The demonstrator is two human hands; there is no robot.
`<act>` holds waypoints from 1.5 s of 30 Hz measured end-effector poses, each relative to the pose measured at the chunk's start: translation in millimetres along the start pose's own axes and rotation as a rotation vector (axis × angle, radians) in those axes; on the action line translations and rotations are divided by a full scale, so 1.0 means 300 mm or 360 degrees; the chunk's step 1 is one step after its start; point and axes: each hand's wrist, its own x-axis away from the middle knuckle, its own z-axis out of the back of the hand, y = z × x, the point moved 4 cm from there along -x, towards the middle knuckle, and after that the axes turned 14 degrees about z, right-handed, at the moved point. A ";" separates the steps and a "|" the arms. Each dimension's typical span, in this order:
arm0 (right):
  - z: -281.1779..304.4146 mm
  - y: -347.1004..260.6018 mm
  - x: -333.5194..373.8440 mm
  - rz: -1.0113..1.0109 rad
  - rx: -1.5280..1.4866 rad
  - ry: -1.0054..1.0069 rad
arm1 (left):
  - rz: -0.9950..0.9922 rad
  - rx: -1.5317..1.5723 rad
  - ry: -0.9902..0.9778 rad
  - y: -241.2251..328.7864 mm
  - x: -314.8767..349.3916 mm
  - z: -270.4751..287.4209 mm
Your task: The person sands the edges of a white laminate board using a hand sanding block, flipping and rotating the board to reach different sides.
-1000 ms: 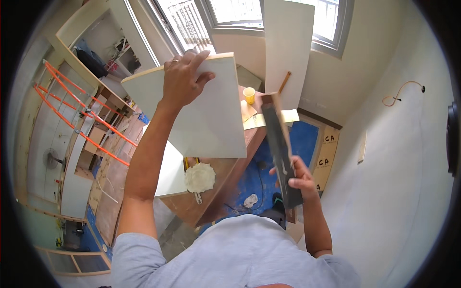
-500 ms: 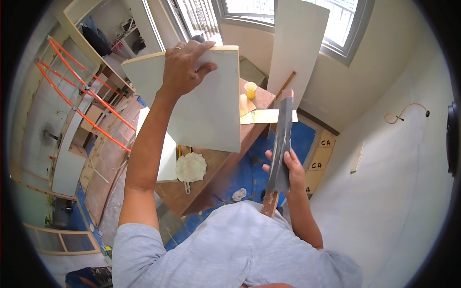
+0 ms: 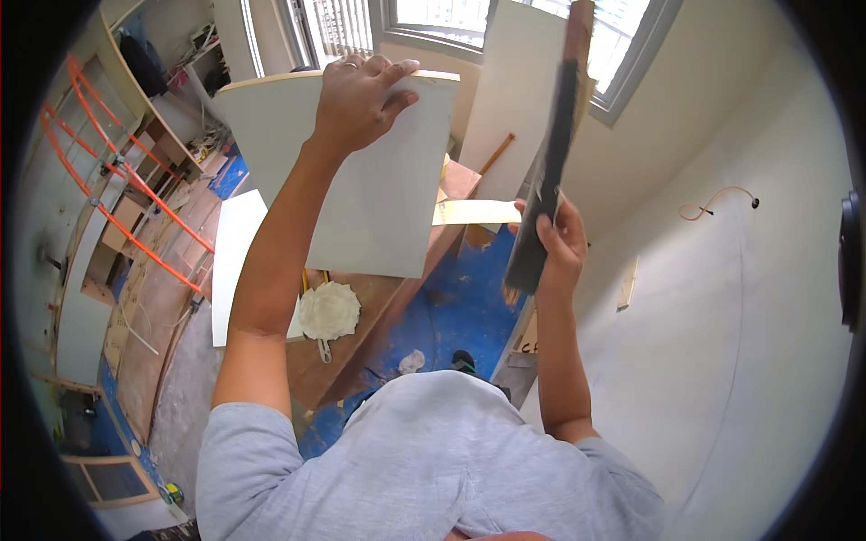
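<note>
My left hand [image 3: 361, 108] grips the top edge of a white panel [image 3: 379, 198], fingers hooked over it and thumb on the near face. The panel stands upright on a brown wooden workbench [image 3: 352, 352]. My right hand [image 3: 566, 243] is closed around the lower part of a long sanding block [image 3: 557, 135], a wooden bar wrapped in dark sandpaper. The block is raised almost vertical to the right of the panel, apart from it. A pale, putty-like round lump [image 3: 329, 311] lies on the bench, with a metal handle showing below it.
A pale yellow strip [image 3: 478, 212] juts past the bench's right side. Behind, a tall white board [image 3: 514, 99] leans by the window. Blue sheeting [image 3: 460, 298] covers the floor, with a crumpled white scrap [image 3: 411, 362]. Orange rails [image 3: 135, 234] are at the left, a pale wall [image 3: 704, 361] right.
My right hand has lifted the sanding block up and away from my body, its far end now before the window. My left hand still holds the panel, and my view has shifted slightly.
</note>
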 end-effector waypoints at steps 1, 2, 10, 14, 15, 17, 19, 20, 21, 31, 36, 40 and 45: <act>-0.042 -0.015 -0.031 0.0084 0.0101 -0.0013 | -0.0010 0.0018 0.0019 0.000 -0.001 0.002; -0.069 0.002 -0.065 0.0146 0.0099 -0.0066 | -0.0018 0.0037 0.0037 0.002 -0.002 0.001; -0.152 0.119 -0.423 0.0533 0.0458 -0.0396 | -0.0009 0.0014 0.0045 0.015 0.022 0.039; -0.236 0.232 -0.450 0.0536 0.0415 -0.0493 | 0.0044 0.0017 0.0031 0.010 0.017 0.047; -0.243 0.253 -0.438 0.0521 0.0335 -0.0471 | 0.0064 0.0023 0.0021 0.010 0.019 0.037; -0.246 0.290 -0.425 0.0490 0.0170 -0.0427 | 0.0055 0.0022 0.0035 0.017 0.015 0.034; -0.248 0.309 -0.415 0.0463 0.0118 -0.0486 | 0.0046 0.0017 0.0046 0.019 0.016 0.027; -0.249 0.315 -0.414 0.0407 0.0024 -0.0498 | 0.0033 0.0017 0.0059 0.018 0.011 0.021; -0.258 0.314 -0.410 0.0352 -0.0069 -0.0512 | 0.0023 0.0017 0.0074 0.015 0.007 0.018; -0.210 0.466 -0.254 0.0640 0.0252 -0.0483 | 0.0067 -0.0055 -0.0006 0.011 0.000 -0.020; -0.005 0.710 -0.104 0.0149 0.0057 -0.0171 | 0.0064 0.0019 0.0001 0.038 -0.019 0.003; -0.101 0.488 -0.318 0.0376 -0.0014 -0.0199 | 0.0041 -0.0055 -0.0046 0.021 -0.012 -0.007; -0.276 0.369 -0.436 0.0642 -0.0066 -0.0358 | 0.0071 0.0023 -0.0001 0.035 -0.032 -0.010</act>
